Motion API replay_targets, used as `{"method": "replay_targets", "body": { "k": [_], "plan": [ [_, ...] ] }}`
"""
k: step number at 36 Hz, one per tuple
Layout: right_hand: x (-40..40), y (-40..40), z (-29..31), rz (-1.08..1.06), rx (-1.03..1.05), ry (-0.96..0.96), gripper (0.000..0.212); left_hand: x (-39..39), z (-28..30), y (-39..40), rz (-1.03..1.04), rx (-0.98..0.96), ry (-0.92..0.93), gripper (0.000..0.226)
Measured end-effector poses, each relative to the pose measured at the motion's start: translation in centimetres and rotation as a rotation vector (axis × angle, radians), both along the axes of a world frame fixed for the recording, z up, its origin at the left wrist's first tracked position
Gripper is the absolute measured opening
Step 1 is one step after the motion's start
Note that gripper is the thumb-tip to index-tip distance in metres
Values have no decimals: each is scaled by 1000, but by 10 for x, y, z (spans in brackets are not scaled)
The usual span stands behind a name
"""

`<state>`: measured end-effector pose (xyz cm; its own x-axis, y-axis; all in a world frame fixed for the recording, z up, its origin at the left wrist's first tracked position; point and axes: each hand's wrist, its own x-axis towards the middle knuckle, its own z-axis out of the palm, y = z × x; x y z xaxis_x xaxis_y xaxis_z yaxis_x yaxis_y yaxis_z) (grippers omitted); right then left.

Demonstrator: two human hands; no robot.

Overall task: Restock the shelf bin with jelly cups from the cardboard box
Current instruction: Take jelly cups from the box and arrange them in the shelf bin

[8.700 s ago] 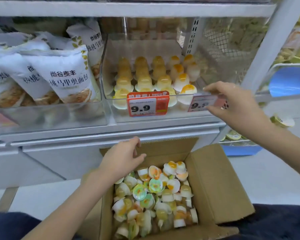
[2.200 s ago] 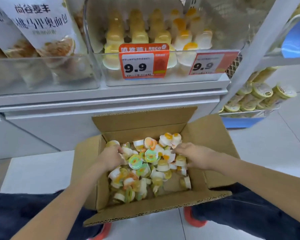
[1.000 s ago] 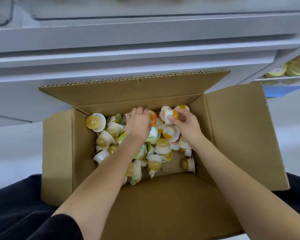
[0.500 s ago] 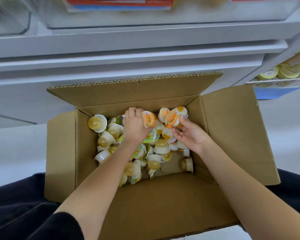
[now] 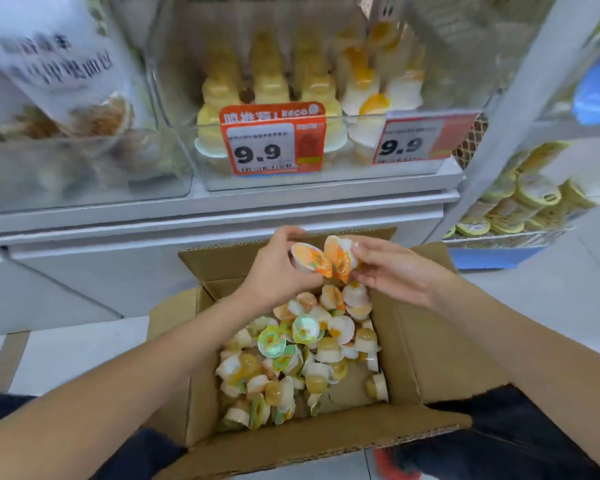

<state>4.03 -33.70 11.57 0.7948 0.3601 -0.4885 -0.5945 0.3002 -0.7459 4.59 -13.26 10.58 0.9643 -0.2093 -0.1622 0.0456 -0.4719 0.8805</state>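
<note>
Two jelly cups are held above the far end of the open cardboard box (image 5: 440, 344), their orange printed lids almost touching. The left hand (image 5: 278, 271) grasps one jelly cup (image 5: 310, 259) with fingers curled round its body and the lid facing the camera; the right hand (image 5: 392, 271) pinches the other jelly cup (image 5: 340, 259) between thumb and fingertips, lid tilted toward the left. Below them, a loose heap of jelly cups (image 5: 302, 355) lies in the box, some on their sides, some showing green or orange lids, others showing yellow jelly through clear bodies; bare cardboard floor shows at the near right corner. The box sits on the pale floor (image 5: 66, 344) in front of a white shelf unit (image 5: 187, 216), between the person's dark-clothed knees. On the shelf above stands the clear shelf bin (image 5: 326, 178), holding rows of stacked yellow and white jelly cups (image 5: 267, 88), with an orange price tag (image 5: 274, 140) reading 9.9 on its front and a second 9.9 tag (image 5: 423, 138) to the right. Left of the bin, white snack bags (image 5: 59, 60) fill another clear bin. At the right, round yellow-lidded cups (image 5: 523, 199) pile on a wire rack.
</note>
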Motion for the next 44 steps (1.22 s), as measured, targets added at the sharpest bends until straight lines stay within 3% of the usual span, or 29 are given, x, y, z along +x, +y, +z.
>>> {"method": "replay_targets", "body": {
  "k": [2, 5, 11, 20, 23, 25, 28, 31, 36, 44],
  "plan": [
    [0, 3, 23, 64, -2, -84, 80, -3, 27, 6, -37, -43, 28, 62],
    [-1, 10, 55, 106, -55, -225, 88, -13, 65, 14, -63, -79, 30, 60],
    [-19, 31, 105, 154, -399, -562, 44, -37, 96, 16, -14, -283, 62, 49],
    [-13, 31, 134, 293, -446, -709, 42, -47, 100, 9, -114, -952, 456, 48],
    [-11, 28, 137, 329, -439, -707, 42, -42, 103, 12, -116, -1092, 536, 62],
    [-8, 28, 139, 352, -419, -716, 44, -39, 105, 12, -101, -1148, 578, 59],
    [-6, 30, 141, 354, -411, -768, 47, -36, 110, 12, -85, -1194, 609, 55],
    [-5, 31, 142, 398, -534, -869, 50, -34, 111, 14, -91, -1175, 633, 56],
    [-8, 28, 140, 498, -690, -921, 71, -34, 109, 16, -105, -1209, 682, 58],
    [-14, 30, 137, 431, -783, -1022, 63, -34, 106, 17, -216, -1107, 614, 54]
  ]
}}
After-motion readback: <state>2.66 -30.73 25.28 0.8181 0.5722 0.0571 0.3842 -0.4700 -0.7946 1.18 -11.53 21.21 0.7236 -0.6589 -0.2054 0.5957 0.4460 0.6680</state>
